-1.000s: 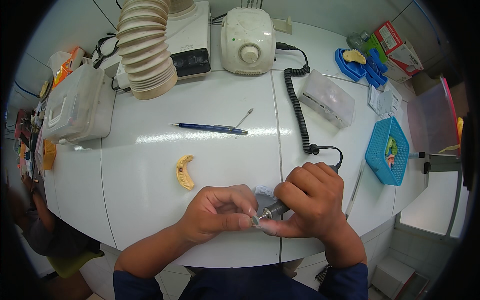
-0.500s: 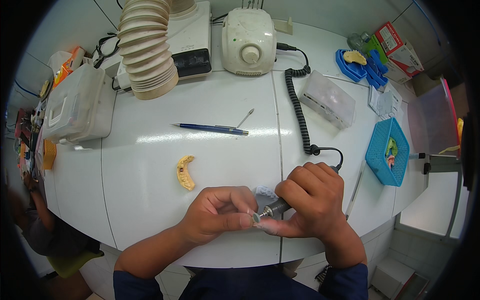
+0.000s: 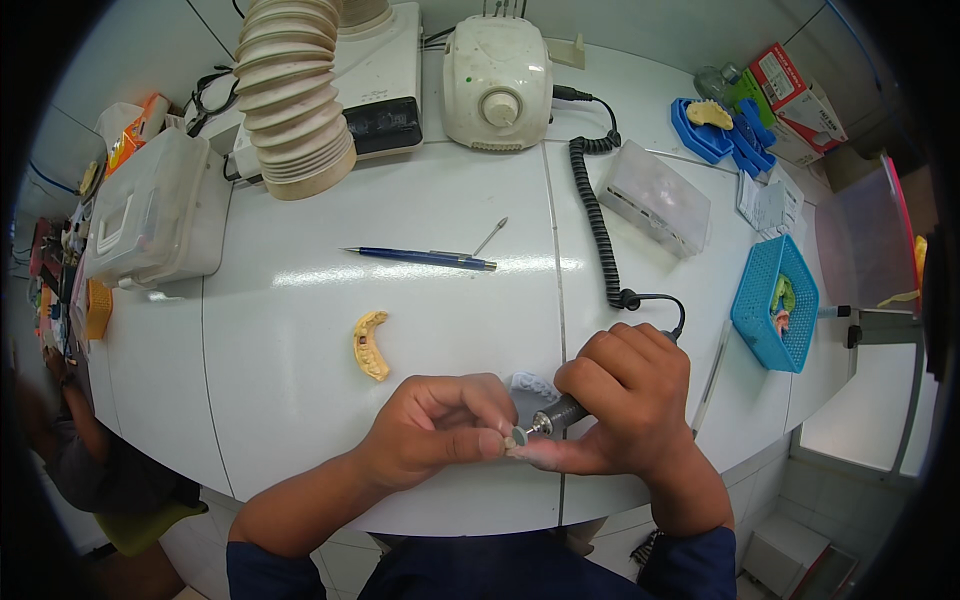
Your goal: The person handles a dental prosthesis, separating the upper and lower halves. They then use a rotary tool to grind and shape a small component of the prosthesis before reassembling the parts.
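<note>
1. Head view, closest stuff first: the left hand (image 3: 440,420) has a small pale piece (image 3: 511,449) pinched between thumb and fingertips, just in front of the person's body. The right hand (image 3: 630,400) is wrapped around a dark handpiece (image 3: 563,414) with a grey-green disc (image 3: 520,436) on its tip.

2. Technique, imo: the right thumb (image 3: 555,458) reaching toward the left fingertips looks like a good brace. Keeping both hands linked like that should stop the disc skating into skin.

3. Light, short touches would probably beat pushing hard. Turning the piece a little between passes should keep the surface even and the heat down. Fingertips are awfully near that rim, so a tiny grip shift back wouldn't hurt.

4. Looks-wise, the piece is tiny and cream-tan, mostly buried under fingers, so its full shape can't be made out. Disc and piece are right together; whether they actually touch, can't tell. There's whitish powder on the right thumb.

5. Just beyond the hands sits a grey-white dental model (image 3: 532,385), partly covered, with a curved yellow model (image 3: 370,345) off to the left.

6. Farther back: blue mechanical pencil (image 3: 420,258), then the coiled cord (image 3: 597,200) and the off-white control box (image 3: 497,85).
</note>
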